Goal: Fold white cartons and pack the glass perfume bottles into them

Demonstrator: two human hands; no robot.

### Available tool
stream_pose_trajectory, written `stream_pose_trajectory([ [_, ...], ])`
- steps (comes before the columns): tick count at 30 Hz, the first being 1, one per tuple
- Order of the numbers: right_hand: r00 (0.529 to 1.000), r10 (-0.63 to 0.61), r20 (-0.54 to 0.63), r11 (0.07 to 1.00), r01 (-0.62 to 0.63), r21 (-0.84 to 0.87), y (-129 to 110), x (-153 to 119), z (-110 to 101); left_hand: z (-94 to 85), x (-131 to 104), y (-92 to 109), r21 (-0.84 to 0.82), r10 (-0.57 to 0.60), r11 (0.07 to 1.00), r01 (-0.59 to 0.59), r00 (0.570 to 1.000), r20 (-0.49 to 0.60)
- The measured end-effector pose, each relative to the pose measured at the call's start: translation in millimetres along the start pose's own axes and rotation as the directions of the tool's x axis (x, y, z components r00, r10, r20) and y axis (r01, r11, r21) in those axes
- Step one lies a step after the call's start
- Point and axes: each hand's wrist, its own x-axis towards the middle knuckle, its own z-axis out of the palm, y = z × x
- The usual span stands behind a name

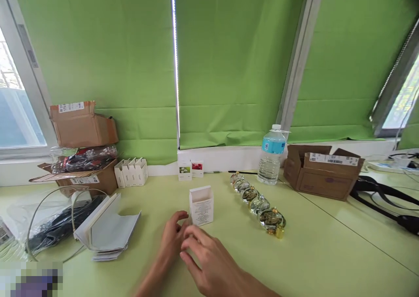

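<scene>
A small white box (202, 212) with printed text stands upright on the pale green table, its top flap raised. My left hand (174, 236) is just left of and in front of it, fingers curled and partly hidden behind the other hand. My right hand (207, 255) is in front of the box with its fingers bent and apart; nothing shows in it. The fingertips of both hands meet or overlap near the box's lower left corner. To the right, several round glass bottles (260, 205) with gold and silver parts form a slanting row.
Several white cartons (131, 172) and two picture cards (185, 170) stand at the back. Folded white sheets (109, 227) lie left. A water bottle (269, 162) and an open cardboard box (322, 177) stand back right. Stacked brown boxes (80, 129) are back left.
</scene>
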Motion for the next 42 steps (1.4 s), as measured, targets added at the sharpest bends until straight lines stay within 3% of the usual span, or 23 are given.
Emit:
stream_pose_trajectory([
  [7,0.98,0.189,0.069,0.981,-0.185,-0.061,35.0,-15.2,45.4,-0.6,-4.4,1.3,0.219,0.09,0.972,-0.08,0.995,-0.034],
  [12,0.982,0.127,0.136,0.992,-0.127,-0.015,41.1,-13.1,48.4,-17.9,-6.9,18.0,0.439,0.217,0.886,-0.15,0.97,-0.106],
  [16,0.984,0.09,0.157,0.996,-0.084,-0.044,44.5,-14.2,49.6,-60.5,-4.7,40.7,0.627,0.379,0.754,-0.194,0.909,-0.174],
  [21,0.987,0.053,0.149,0.996,-0.042,-0.074,49.0,-15.1,54.8,-127.3,-11.8,59.8,0.772,0.523,0.628,-0.093,0.785,-0.331],
  [25,0.988,0.017,0.153,0.996,-0.004,-0.086,48.1,-14.4,56.6,-169.0,-34.0,42.9,0.849,0.59,0.521,-0.092,0.757,-0.28],
  [27,0.989,0.012,0.149,0.996,0.002,-0.093,46.9,-14.1,56.9,-186.0,-42.8,25.9,0.924,0.634,0.38,-0.034,0.737,-0.234],
  [30,0.989,0.018,0.145,0.995,-0.004,-0.095,45.6,-13.9,56.6,-204.7,-47.6,5.7,0.953,0.604,0.291,0.089,0.755,-0.255],
  [35,0.988,0.04,0.147,0.995,-0.027,-0.091,45.9,-14.4,55.0,-212.4,-47.1,3.5,0.973,0.589,0.213,0.085,0.784,-0.198],
  [42,0.988,0.037,0.147,0.995,-0.024,-0.093,44.6,-16.8,54.5,-208.3,-48.0,2.0,0.978,0.591,0.192,0.077,0.787,-0.178],
])
